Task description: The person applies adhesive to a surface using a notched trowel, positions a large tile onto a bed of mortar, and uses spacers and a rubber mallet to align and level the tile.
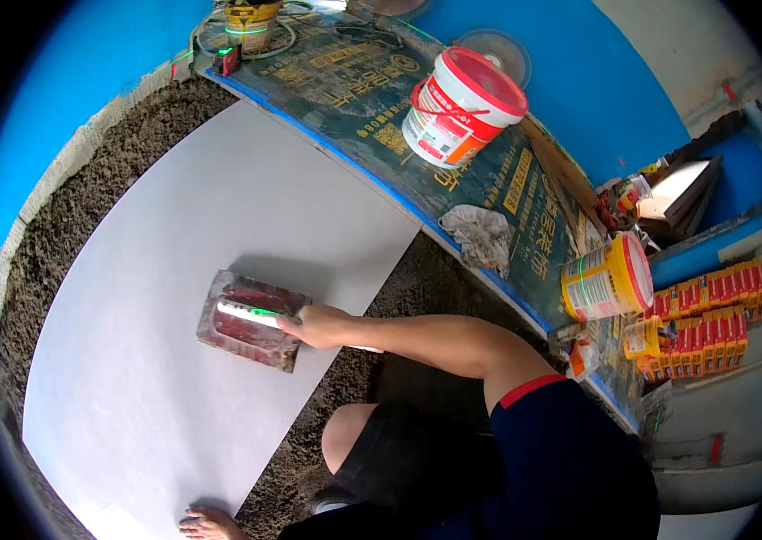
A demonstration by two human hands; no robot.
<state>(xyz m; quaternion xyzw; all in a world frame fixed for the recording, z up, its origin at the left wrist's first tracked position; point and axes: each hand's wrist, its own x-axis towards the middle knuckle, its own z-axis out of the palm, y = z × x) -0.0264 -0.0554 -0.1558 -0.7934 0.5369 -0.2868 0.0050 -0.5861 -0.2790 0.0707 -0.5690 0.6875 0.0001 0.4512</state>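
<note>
A large pale grey tile [156, 234] lies on rough dark mortar [84, 193]. My right hand [320, 326] is wrapped round the white handle of a rectangular float [251, 346]. The float has a reddish, worn back smeared with grey, and its plate rests on or just above the tile near the middle; its underside is hidden. A green laser line crosses the handle. Low in the view, my left hand [206, 524] lies on the tile near its front edge, fingers spread and holding nothing. Part of that hand is cut off by the picture's edge.
Right of the tile runs a dark printed protective sheet [345, 99] with blue edging. On it stand a red-lidded white bucket [457, 117], a crumpled rag [480, 236] and a yellow bucket [592, 281]. Small red-yellow boxes [714, 297] are stacked beyond. A blue wall [48, 117] rises at left.
</note>
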